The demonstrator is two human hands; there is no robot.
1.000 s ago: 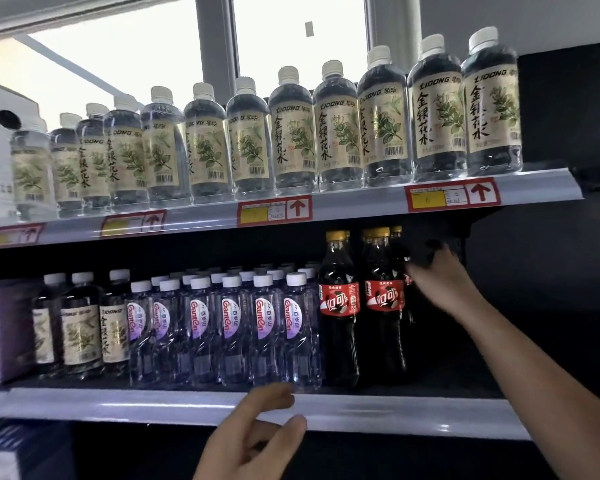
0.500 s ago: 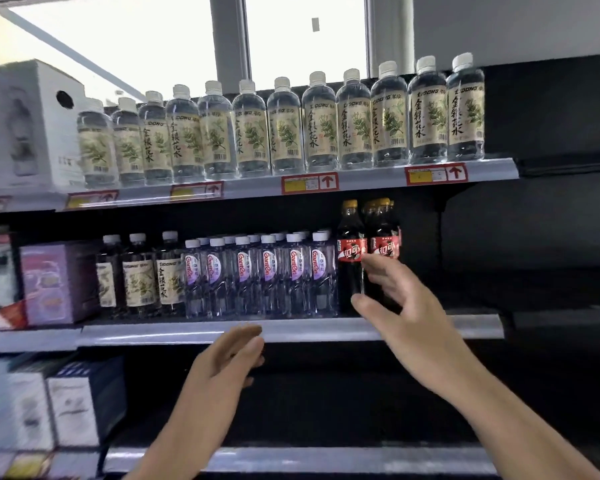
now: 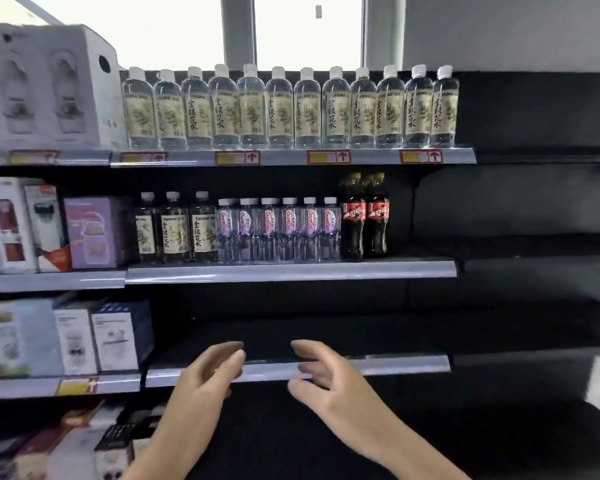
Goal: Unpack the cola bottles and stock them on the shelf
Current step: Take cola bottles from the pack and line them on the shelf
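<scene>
Dark cola bottles (image 3: 364, 216) with red labels and yellow caps stand upright on the middle shelf (image 3: 291, 270), right of a row of small water bottles (image 3: 278, 228). Two are in front and more stand behind them. The shelf to their right is bare and dark. My left hand (image 3: 210, 372) and my right hand (image 3: 321, 374) hang low in front of the lower shelf edge (image 3: 395, 365), well below the cola. Both hold nothing, with fingers loosely curled and apart.
The top shelf (image 3: 291, 156) carries a long row of clear herbal-water bottles (image 3: 291, 109) and a white carton (image 3: 49, 88) at the left. Boxed goods (image 3: 94, 232) fill the left shelves. The dark shelves on the right hold nothing.
My right hand has let go of the cola bottles and dropped away from the middle shelf. Both hands are now low and together, and the view has pulled back from the shelves.
</scene>
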